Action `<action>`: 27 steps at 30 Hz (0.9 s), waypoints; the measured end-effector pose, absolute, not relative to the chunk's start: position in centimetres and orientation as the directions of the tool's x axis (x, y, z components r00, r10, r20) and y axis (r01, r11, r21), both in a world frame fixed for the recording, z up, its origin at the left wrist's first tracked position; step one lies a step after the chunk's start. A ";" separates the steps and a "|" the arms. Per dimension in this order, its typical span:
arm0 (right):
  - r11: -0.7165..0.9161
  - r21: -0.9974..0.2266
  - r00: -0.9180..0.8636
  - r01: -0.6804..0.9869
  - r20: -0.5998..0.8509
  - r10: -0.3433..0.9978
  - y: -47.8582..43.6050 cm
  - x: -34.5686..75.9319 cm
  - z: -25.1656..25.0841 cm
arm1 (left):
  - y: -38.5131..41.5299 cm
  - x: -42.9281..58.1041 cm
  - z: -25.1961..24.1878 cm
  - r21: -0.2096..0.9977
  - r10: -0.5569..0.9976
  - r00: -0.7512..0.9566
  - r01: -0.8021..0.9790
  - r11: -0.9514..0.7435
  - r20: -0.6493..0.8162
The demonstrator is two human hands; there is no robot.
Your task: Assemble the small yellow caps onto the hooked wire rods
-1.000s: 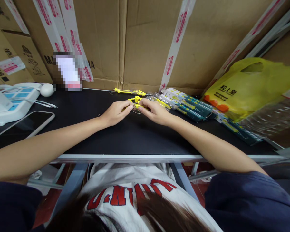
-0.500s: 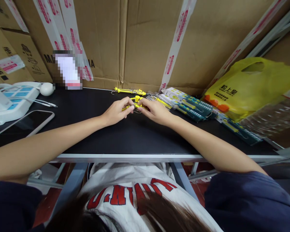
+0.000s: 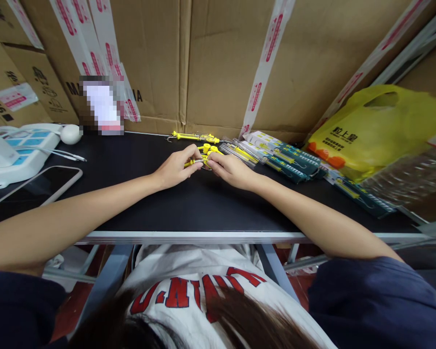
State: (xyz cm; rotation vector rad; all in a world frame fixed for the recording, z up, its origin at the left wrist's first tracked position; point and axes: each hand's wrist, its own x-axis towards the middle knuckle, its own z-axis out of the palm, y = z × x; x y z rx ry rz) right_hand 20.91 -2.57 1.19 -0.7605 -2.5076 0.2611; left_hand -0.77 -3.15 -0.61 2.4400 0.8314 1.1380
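Note:
My left hand [image 3: 175, 168] and my right hand [image 3: 230, 169] meet at the middle of the black tabletop [image 3: 189, 203], fingertips pinched together on a small yellow plastic tool [image 3: 202, 157] with a metal hook. Both hands are closed around it, and part of it is hidden by my fingers. Another long yellow tool [image 3: 193, 137] lies just behind, against the cardboard wall. To the right of my right hand lies a fan of dark green packets [image 3: 283, 162] holding the same yellow pieces.
A yellow plastic bag [image 3: 378, 131] sits at the right with clear wrapping [image 3: 410, 179] in front. A white power strip [image 3: 20, 152], a white mouse [image 3: 70, 134] and a tablet [image 3: 36, 186] lie at the left. Taped cardboard boxes [image 3: 218, 63] close off the back.
My hands have stayed in place; the fingers shifted slightly around the yellow tool and drew a little closer together.

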 end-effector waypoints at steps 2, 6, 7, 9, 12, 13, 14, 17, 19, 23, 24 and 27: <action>0.828 -0.358 -0.728 0.432 0.404 0.554 -2.6 20.9 1.2 | -3.1 -0.8 -0.6 0.492 0.622 0.516 0.381 -0.783 0.589; 0.771 -0.500 -0.738 0.394 0.329 0.590 -2.7 20.9 1.2 | -2.9 -0.9 -0.6 0.499 0.621 0.535 0.374 -0.782 0.573; 0.742 -0.548 -0.737 0.386 0.301 0.605 -2.7 20.9 1.2 | -2.8 -0.9 -0.6 0.503 0.621 0.541 0.371 -0.781 0.566; 0.679 -0.642 -0.739 0.355 0.253 0.625 -2.6 21.0 1.1 | -2.7 -1.0 -0.7 0.506 0.622 0.552 0.369 -0.780 0.556; 0.584 -0.768 -0.758 0.264 0.210 0.618 -2.3 21.0 0.8 | -2.6 -1.1 -0.8 0.512 0.625 0.562 0.369 -0.776 0.542; 0.550 -0.802 -0.767 0.231 0.198 0.610 -2.2 21.0 0.8 | -2.6 -1.1 -0.7 0.516 0.628 0.563 0.369 -0.773 0.538; 0.514 -0.834 -0.774 0.202 0.185 0.606 -2.1 20.9 0.7 | -2.6 -1.1 -0.7 0.520 0.631 0.563 0.370 -0.770 0.534; 0.389 -0.909 -0.777 0.147 0.137 0.615 -2.1 20.8 0.6 | -2.6 -1.0 -0.6 0.528 0.639 0.561 0.373 -0.763 0.527; 0.297 -0.947 -0.769 0.123 0.098 0.632 -2.3 20.7 0.7 | -2.6 -1.0 -0.6 0.534 0.640 0.561 0.367 -0.761 0.526; 0.127 -0.989 -0.768 0.071 0.027 0.640 -2.7 20.6 1.0 | -2.4 -1.0 -0.6 0.539 0.628 0.557 0.342 -0.770 0.544; 0.099 -0.993 -0.768 0.061 0.016 0.640 -2.8 20.6 1.1 | -2.4 -1.0 -0.7 0.541 0.627 0.555 0.337 -0.771 0.547; 0.059 -0.997 -0.766 0.059 -0.007 0.642 -2.8 20.5 1.1 | -2.4 -1.1 -0.7 0.554 0.638 0.548 0.339 -0.760 0.540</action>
